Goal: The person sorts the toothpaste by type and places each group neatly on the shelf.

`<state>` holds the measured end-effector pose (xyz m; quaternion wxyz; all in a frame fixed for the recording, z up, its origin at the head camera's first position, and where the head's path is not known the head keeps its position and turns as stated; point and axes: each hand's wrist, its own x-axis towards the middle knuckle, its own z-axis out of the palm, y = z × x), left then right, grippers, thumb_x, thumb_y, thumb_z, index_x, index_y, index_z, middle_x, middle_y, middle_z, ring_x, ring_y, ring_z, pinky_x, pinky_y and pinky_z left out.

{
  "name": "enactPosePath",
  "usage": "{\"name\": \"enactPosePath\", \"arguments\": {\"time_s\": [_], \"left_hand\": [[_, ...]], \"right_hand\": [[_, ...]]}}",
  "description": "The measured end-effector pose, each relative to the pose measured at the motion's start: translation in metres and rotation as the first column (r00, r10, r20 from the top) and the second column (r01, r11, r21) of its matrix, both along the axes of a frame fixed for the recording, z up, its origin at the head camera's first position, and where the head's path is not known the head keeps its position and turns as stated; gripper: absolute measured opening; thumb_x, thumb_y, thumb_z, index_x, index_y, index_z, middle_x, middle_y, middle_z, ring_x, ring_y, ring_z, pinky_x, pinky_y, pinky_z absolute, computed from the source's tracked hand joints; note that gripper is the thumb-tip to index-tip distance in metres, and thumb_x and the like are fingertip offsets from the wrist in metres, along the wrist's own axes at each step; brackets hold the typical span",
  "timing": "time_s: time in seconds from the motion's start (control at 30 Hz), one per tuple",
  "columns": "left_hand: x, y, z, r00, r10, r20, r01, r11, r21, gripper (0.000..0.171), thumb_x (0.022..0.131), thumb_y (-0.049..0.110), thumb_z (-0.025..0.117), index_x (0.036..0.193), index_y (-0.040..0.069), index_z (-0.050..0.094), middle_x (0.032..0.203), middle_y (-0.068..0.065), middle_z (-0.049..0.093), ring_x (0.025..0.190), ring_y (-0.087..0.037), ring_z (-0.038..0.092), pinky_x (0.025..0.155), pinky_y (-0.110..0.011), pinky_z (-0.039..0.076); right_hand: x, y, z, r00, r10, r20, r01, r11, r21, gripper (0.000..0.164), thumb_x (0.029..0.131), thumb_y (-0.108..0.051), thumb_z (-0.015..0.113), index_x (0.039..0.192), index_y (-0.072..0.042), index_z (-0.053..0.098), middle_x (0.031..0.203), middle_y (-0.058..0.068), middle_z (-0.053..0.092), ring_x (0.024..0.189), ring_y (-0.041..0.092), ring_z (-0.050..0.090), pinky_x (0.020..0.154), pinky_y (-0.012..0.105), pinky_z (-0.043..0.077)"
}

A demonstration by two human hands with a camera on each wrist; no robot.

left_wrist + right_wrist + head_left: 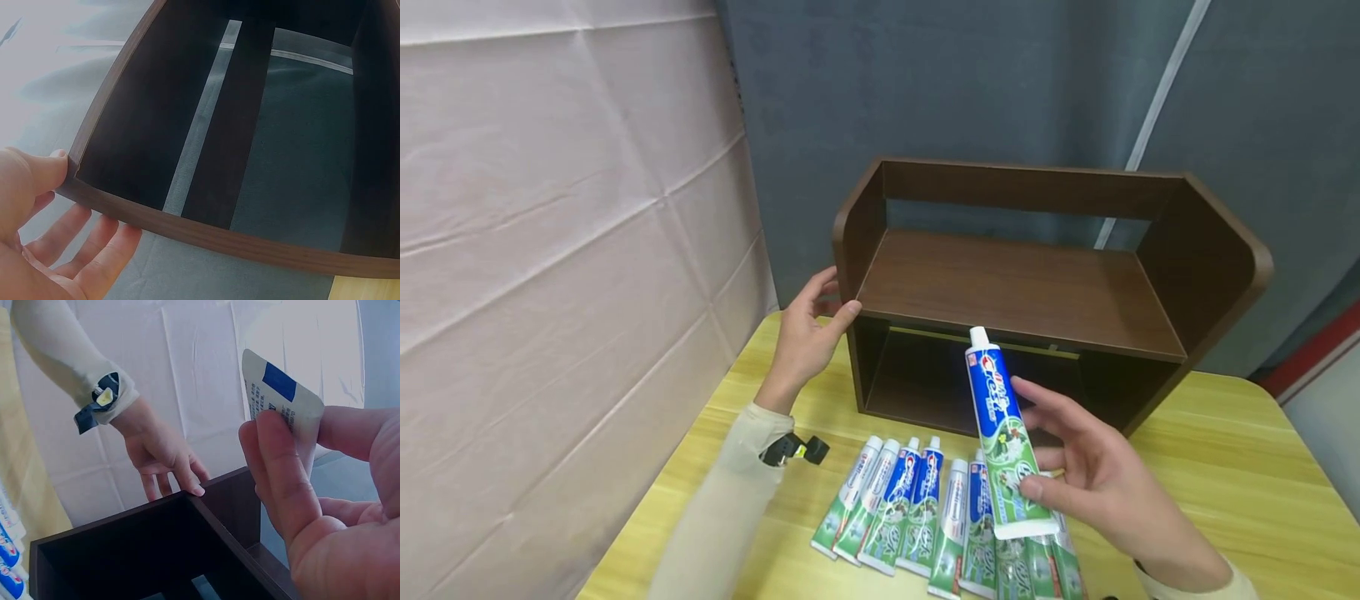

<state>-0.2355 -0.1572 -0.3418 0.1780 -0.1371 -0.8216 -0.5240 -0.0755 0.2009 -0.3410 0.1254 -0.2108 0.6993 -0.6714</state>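
My right hand (1105, 483) holds a blue and green toothpaste tube (1000, 425) near its flat bottom end, thumb across the front and fingers behind. The tube stands nearly upright with its white cap on top, in front of a dark brown two-tier wooden shelf (1022, 275). In the right wrist view, the printed flat end of the tube (281, 387) shows between thumb and fingers. My left hand (808, 337) grips the left side panel of the shelf, its thumb on the front edge and fingers along the outer face (87, 244).
Several more toothpaste tubes (880, 508) lie side by side on the yellow wood-grain table (1232, 450), in front of the shelf. A pale cloth (565, 208) hangs at the left and a grey curtain (925, 92) behind the shelf.
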Motion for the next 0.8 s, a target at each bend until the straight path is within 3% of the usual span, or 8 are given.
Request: {"name": "enactPosePath", "arguments": {"time_s": [0.27, 0.53, 0.8], "left_hand": [[-0.001, 0.002, 0.000, 1.000, -0.001, -0.014, 0.001, 1.000, -0.007, 0.064, 0.101, 0.032, 0.075, 0.158, 0.020, 0.049, 0.145, -0.014, 0.062, 0.119, -0.033, 0.068, 0.093, -0.053, 0.061], [-0.002, 0.000, 0.001, 1.000, 0.005, -0.006, -0.005, 1.000, -0.013, 0.064, 0.101, 0.033, 0.075, 0.158, 0.020, 0.049, 0.145, -0.013, 0.061, 0.120, -0.033, 0.068, 0.094, -0.053, 0.061], [-0.001, -0.002, 0.002, 1.000, -0.006, -0.023, 0.005, 1.000, -0.008, 0.062, 0.100, 0.031, 0.075, 0.156, 0.020, 0.051, 0.143, -0.013, 0.063, 0.117, -0.032, 0.069, 0.092, -0.052, 0.061]], "right_hand": [[-0.022, -0.009, 0.009, 0.992, 0.025, -0.122, -0.034, 0.997, -0.070, 0.082, 0.099, 0.013, 0.061, 0.168, -0.015, 0.026, 0.141, 0.013, 0.054, 0.107, 0.034, 0.076, 0.075, 0.056, 0.064], [-0.044, -0.023, 0.027, 0.989, -0.055, -0.138, 0.053, 0.998, -0.024, 0.080, 0.100, 0.006, 0.066, 0.167, -0.020, 0.031, 0.141, 0.020, 0.050, 0.106, 0.029, 0.077, 0.081, 0.045, 0.066], [-0.065, -0.041, 0.037, 0.984, -0.128, -0.124, 0.130, 0.991, 0.014, 0.079, 0.100, -0.007, 0.073, 0.165, -0.027, 0.034, 0.143, 0.015, 0.052, 0.109, 0.026, 0.077, 0.088, 0.037, 0.065]]}}
